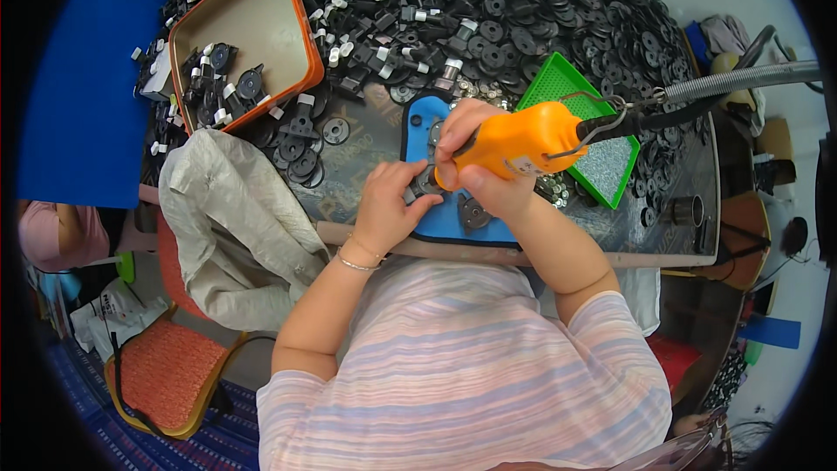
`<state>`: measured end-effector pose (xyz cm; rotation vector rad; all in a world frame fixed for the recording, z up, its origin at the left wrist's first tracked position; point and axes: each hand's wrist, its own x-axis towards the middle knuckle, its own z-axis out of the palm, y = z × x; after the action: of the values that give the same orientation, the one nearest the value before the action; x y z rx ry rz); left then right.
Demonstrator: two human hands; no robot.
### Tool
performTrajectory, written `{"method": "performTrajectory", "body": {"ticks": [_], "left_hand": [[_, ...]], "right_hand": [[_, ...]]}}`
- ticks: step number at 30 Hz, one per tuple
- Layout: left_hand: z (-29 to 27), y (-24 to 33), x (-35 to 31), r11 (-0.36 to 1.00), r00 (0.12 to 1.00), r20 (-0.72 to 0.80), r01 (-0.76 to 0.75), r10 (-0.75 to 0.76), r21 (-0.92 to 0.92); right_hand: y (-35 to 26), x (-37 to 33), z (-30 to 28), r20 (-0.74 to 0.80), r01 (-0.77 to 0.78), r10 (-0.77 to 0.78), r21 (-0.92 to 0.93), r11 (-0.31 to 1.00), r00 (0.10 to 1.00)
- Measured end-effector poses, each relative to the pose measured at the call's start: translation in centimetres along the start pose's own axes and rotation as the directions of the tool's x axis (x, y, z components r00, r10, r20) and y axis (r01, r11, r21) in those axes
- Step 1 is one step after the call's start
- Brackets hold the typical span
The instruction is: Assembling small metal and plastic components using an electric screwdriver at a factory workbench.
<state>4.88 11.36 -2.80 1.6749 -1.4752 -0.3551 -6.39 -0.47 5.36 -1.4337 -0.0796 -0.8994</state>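
Gripped in my right hand (497, 183) is an orange electric screwdriver (523, 141), its cord and a wire hanger running off to the right. Its tip end points down at the blue mat (420, 141), where my fingers partly hide it. My left hand (390, 201) is closed, thumb and fingers on a small black part (425, 183) at the mat's left edge. Beside my right hand, a black disc-shaped part (473, 212) lies on the same mat. Small shiny metal pieces (554, 188) are spread between the mat and a green tray (617, 196).
A large heap of black discs and white-tipped parts (418, 13) covers the back of the table. An orange-rimmed tray (312, 61) holding several parts stands at left, near a pale cloth sack (222, 209). A metal cup (687, 211) sits at right. Another person (65, 231) is at far left.
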Motion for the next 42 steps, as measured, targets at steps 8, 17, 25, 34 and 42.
{"method": "performTrajectory", "body": {"ticks": [8, 17, 25, 34, 42], "left_hand": [[0.3, -0.3, 0.0, 0.999, 0.998, -0.041, -0.04, 0.038, -0.037], [0.2, 0.2, 0.2, 0.999, 0.998, -0.04, -0.051, 0.051, -0.011], [-0.4, 0.8, 0.1, 0.999, 0.998, 0.062, -0.017, 0.014, 0.047], [2.2, 3.7, 5.3, 0.927, 0.92, 0.384, -0.209, 0.079, 0.311], [2.7, 3.1, 3.8, 0.909, 0.901, 0.285, -0.382, 0.327, 0.166]], "right_hand": [[-0.1, 0.5, 0.2, 0.088, 0.013, -0.005, -0.097, 0.995, 0.996], [-0.6, 0.9, -0.5, 0.162, -0.111, 0.102, 0.043, 0.993, 0.981], [-9.7, -1.8, -7.0, -0.059, 0.137, -0.127, 0.229, 0.964, 0.99], [-15.4, -14.6, -11.3, -0.407, -0.059, 0.004, -0.122, 0.991, 0.914], [-15.0, -18.4, -12.0, -0.641, -0.121, -0.088, -0.274, 0.954, 0.763]]}}
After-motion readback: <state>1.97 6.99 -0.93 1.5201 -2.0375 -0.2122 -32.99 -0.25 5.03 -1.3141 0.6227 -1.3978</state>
